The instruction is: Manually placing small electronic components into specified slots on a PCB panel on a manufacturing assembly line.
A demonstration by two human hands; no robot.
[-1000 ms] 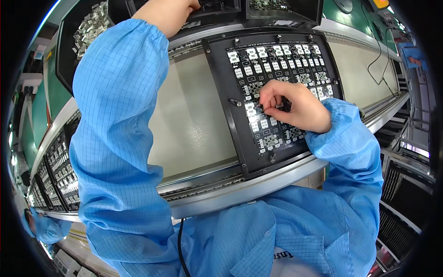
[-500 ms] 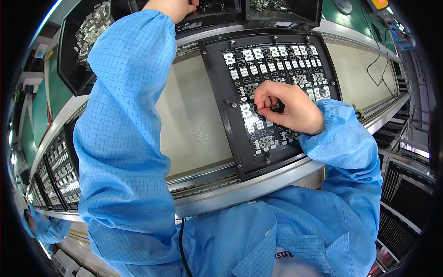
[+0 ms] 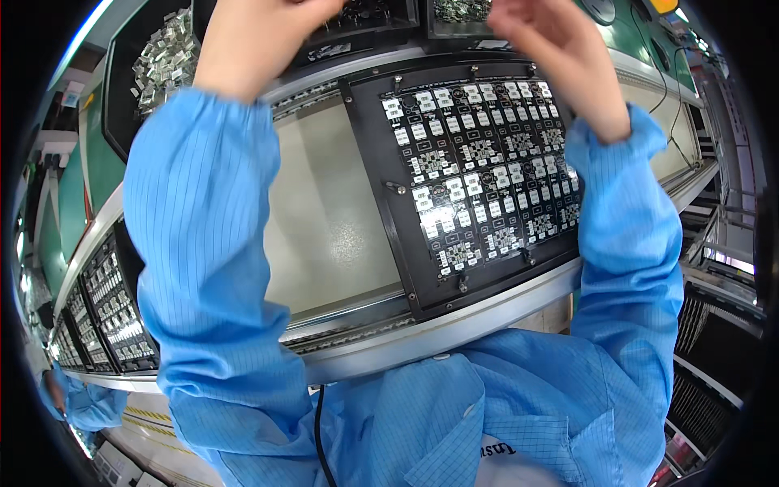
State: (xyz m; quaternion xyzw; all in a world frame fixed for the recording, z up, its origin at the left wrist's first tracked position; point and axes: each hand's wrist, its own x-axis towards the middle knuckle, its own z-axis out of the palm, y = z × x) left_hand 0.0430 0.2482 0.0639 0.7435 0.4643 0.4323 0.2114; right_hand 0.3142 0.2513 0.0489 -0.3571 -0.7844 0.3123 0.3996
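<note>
A black carrier frame (image 3: pixel 369 174) lies on the conveyor, holding a panel of dark circuit boards (image 3: pixel 487 187) with rows of white components. My left hand (image 3: pixel 260 40) is raised at the top edge, next to a black bin (image 3: pixel 365 31) of small dark parts; its fingers are mostly cut off, so their grip is hidden. Over the far right corner of the carrier, my right hand (image 3: pixel 560 49) reaches toward another black bin (image 3: pixel 471 31) of small green and metallic parts. Its fingers look bent but are smeared by motion, and whether they hold anything does not show.
A black bin (image 3: pixel 134 73) of silver metal parts stands at the far left. The conveyor's metal rail (image 3: pixel 438 333) runs along the near side. More loaded carriers (image 3: pixel 114 300) sit at the left. Slotted racks (image 3: pixel 706 325) stand at the right, and a blue-sleeved person (image 3: pixel 89 398) is at lower left.
My right hand has left the board's middle and moved up and right to the far bins. My left hand has shifted slightly left and nearer the camera. The carrier sits slightly farther left in view.
</note>
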